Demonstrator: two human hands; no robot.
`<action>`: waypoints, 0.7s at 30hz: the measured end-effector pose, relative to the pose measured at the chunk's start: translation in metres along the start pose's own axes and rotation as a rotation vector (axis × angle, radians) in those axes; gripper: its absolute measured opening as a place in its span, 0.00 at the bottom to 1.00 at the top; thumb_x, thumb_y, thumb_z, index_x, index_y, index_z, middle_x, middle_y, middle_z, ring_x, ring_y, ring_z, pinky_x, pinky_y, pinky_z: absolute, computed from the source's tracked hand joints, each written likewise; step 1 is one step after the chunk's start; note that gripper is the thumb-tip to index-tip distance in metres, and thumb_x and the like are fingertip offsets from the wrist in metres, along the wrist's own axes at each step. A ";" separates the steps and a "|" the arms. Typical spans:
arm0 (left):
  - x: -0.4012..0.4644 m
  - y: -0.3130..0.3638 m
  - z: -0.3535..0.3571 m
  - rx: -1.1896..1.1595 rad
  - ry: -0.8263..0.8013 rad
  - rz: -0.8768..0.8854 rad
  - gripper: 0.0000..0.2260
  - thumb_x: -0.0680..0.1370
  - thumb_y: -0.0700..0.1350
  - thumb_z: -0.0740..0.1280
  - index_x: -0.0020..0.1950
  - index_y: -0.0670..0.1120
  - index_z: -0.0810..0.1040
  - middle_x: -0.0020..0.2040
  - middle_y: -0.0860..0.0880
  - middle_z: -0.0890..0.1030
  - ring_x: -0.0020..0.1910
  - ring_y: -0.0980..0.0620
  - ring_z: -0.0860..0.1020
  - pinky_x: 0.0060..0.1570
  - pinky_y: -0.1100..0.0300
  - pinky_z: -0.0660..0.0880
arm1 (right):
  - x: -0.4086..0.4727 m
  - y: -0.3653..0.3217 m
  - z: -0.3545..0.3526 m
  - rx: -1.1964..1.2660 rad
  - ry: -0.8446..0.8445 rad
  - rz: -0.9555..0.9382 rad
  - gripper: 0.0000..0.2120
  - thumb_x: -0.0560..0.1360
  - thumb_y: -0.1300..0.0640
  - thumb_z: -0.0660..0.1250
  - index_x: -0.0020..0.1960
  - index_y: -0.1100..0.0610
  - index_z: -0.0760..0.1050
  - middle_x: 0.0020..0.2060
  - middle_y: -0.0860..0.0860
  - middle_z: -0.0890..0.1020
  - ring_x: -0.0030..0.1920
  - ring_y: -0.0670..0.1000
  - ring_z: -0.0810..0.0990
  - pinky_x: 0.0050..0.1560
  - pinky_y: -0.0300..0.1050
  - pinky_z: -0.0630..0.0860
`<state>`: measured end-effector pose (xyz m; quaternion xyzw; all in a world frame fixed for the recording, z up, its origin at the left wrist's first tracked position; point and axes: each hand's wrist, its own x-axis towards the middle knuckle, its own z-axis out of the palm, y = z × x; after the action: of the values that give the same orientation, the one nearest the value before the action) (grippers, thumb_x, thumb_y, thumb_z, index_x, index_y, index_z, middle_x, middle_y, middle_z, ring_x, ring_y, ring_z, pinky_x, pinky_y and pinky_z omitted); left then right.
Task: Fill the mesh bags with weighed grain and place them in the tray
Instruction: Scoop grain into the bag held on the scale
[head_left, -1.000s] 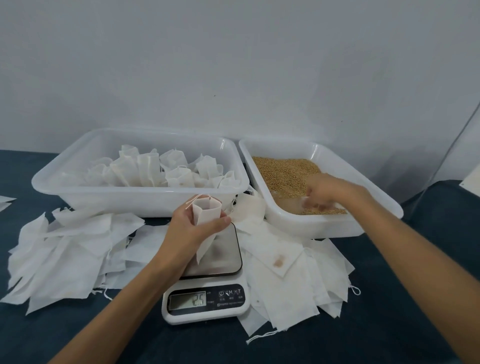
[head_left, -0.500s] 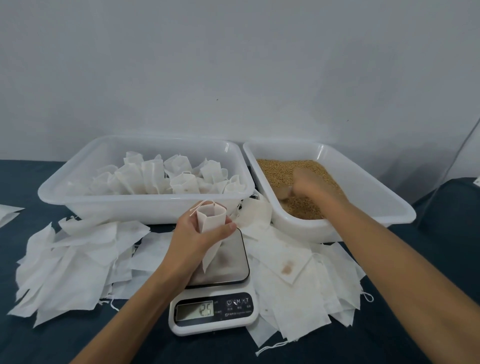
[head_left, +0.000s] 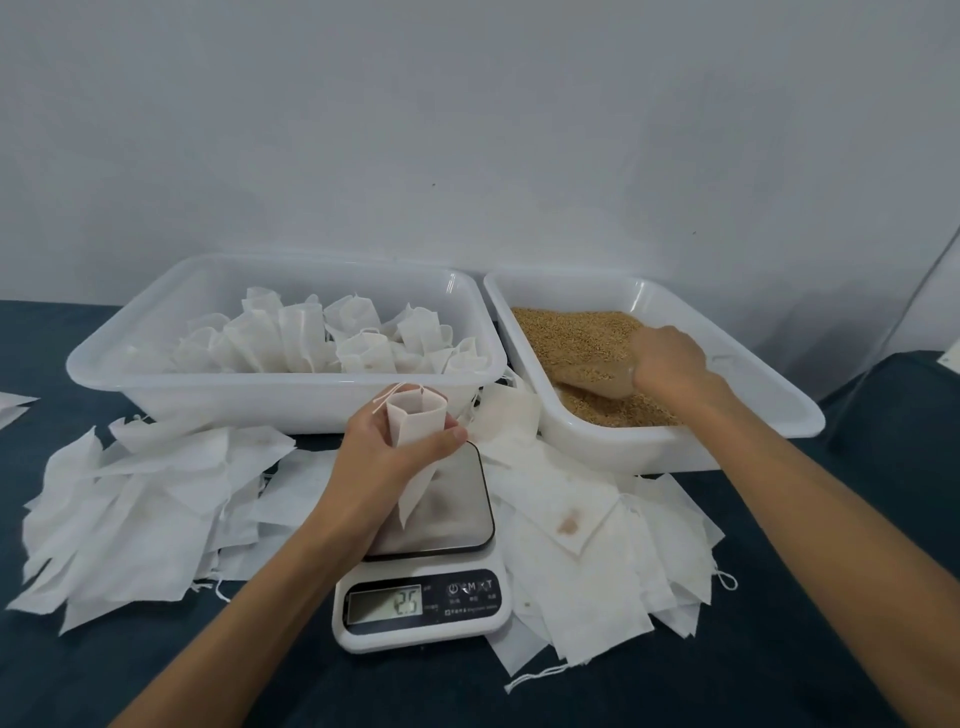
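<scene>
A left hand (head_left: 384, 457) holds an open mesh bag (head_left: 415, 441) above a kitchen scale (head_left: 423, 571) at 6 o'clock. At 2 o'clock, a right hand (head_left: 667, 358) grips a scoop (head_left: 597, 376) in a grain tray (head_left: 649, 447); filled bags (head_left: 332, 338) sit in a tray (head_left: 260, 400) at 10 o'clock.

Around scale (head_left: 423, 561): loose bags (head_left: 145, 499) crowded both sides
Behind: two trays (head_left: 280, 400) walled the back
Front: bare cloth (head_left: 779, 675)

trays (head_left: 291, 400): glossy white plastic | bags (head_left: 156, 483): matt cloth, perhaps nonwoven | scale plate (head_left: 452, 514): brushed metal
</scene>
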<state>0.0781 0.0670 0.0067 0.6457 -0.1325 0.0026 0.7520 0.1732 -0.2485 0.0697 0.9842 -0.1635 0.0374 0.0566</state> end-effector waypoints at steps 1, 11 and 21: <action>0.000 0.000 0.000 -0.001 0.003 -0.001 0.14 0.69 0.45 0.79 0.50 0.42 0.80 0.43 0.48 0.83 0.39 0.55 0.80 0.36 0.66 0.76 | -0.002 0.001 -0.002 -0.031 0.017 -0.018 0.09 0.74 0.64 0.66 0.37 0.60 0.69 0.34 0.52 0.70 0.40 0.55 0.73 0.40 0.46 0.68; 0.000 -0.004 0.001 0.036 0.004 -0.005 0.10 0.75 0.39 0.78 0.51 0.41 0.80 0.42 0.50 0.84 0.38 0.56 0.80 0.35 0.66 0.76 | 0.001 0.021 0.008 0.164 0.016 -0.018 0.13 0.75 0.62 0.69 0.36 0.59 0.68 0.33 0.53 0.73 0.34 0.52 0.72 0.30 0.45 0.64; 0.000 -0.003 0.001 0.033 0.013 -0.014 0.13 0.69 0.49 0.79 0.50 0.47 0.81 0.44 0.48 0.84 0.39 0.56 0.81 0.35 0.66 0.76 | -0.006 0.029 0.023 0.454 0.092 -0.078 0.11 0.77 0.57 0.72 0.51 0.65 0.78 0.48 0.59 0.82 0.45 0.55 0.79 0.43 0.48 0.75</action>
<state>0.0790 0.0657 0.0036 0.6591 -0.1229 0.0035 0.7419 0.1590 -0.2765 0.0490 0.9745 -0.1100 0.1160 -0.1572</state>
